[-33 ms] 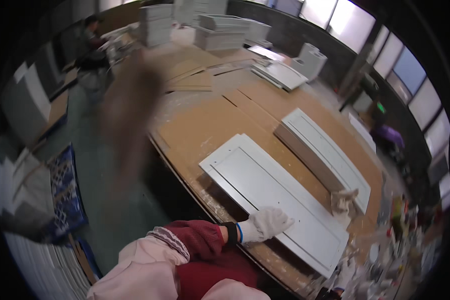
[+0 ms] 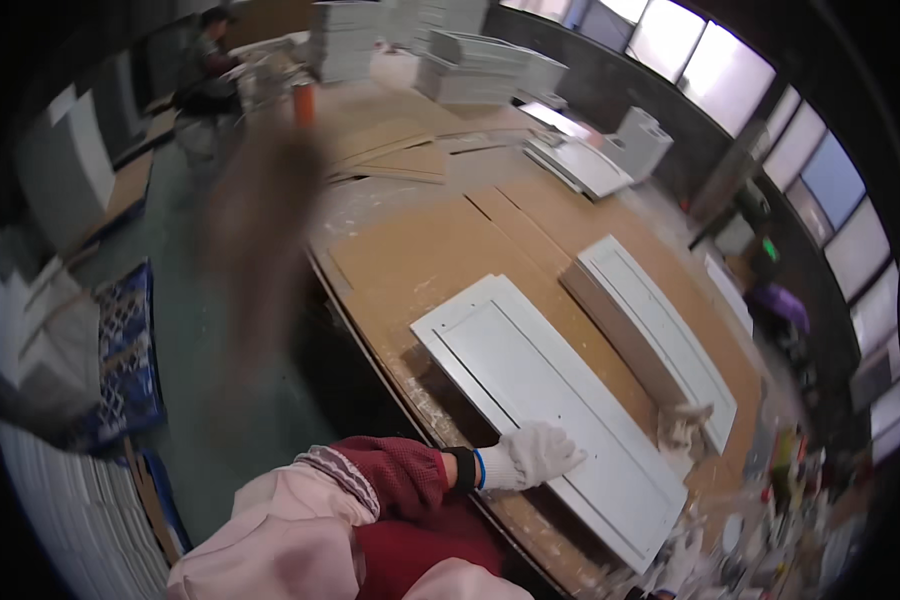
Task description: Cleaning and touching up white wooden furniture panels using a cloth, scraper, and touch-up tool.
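Fingers (image 2: 562, 452) of the gloved left hand (image 2: 530, 455) lie close together and flat on the white door panel (image 2: 530, 380), pinching nothing. Compared with the picture just before, nothing has visibly moved: hand and panel keep the same places, so the work looks paused with the palm resting or pressing near the panel's near edge. The panel lies flat on the brown workbench (image 2: 420, 250), near a second white panel (image 2: 660, 320) that lies on a low stack, with a crumpled rag (image 2: 682, 425) between their far ends. No right hand shows. A brown blurred shape (image 2: 260, 230) crosses the left side and cannot be made out, and the clutter at the lower right rim is too bent and small to tell.
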Available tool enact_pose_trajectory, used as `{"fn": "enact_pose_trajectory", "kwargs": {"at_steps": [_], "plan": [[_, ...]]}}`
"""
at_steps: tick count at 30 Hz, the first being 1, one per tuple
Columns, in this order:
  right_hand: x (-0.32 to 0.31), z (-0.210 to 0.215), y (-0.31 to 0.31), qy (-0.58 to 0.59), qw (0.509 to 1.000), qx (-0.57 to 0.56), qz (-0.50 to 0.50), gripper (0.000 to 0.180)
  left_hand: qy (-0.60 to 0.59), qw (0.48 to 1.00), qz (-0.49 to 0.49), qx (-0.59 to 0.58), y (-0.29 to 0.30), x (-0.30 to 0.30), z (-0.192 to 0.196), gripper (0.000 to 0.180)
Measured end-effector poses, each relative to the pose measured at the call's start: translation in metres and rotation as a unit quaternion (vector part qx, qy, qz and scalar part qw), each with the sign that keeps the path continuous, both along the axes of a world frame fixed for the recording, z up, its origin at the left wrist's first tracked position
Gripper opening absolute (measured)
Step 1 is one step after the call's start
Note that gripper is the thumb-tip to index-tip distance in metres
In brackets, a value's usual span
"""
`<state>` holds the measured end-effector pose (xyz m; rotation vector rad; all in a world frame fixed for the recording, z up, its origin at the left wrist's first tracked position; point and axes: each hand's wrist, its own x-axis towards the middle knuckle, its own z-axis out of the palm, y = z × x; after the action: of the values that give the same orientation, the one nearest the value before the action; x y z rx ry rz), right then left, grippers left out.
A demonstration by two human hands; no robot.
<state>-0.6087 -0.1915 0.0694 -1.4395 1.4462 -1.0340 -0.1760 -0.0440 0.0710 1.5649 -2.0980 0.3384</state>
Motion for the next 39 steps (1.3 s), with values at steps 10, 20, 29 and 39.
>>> {"fn": "enact_pose_trajectory", "kwargs": {"at_steps": [10,20,29,39], "plan": [[0.093,0.041,-0.01,0.25,0.965,-0.065,0.041,0.036,-0.022,0.999,0.032,-0.01,0.0,-0.015,0.002,0.029],[0.1,0.034,-0.029,0.287,0.954,-0.078,0.028,0.035,-0.027,0.997,0.016,-0.068,-0.008,-0.009,-0.001,0.035],[0.075,0.023,-0.007,0.305,0.949,-0.073,-0.034,0.034,-0.007,1.0,0.009,0.008,0.007,-0.002,0.003,0.04],[0.019,0.008,0.046,0.332,0.925,0.042,-0.181,0.035,-0.063,0.975,-0.034,0.209,-0.019,0.019,0.058,0.081]]}}
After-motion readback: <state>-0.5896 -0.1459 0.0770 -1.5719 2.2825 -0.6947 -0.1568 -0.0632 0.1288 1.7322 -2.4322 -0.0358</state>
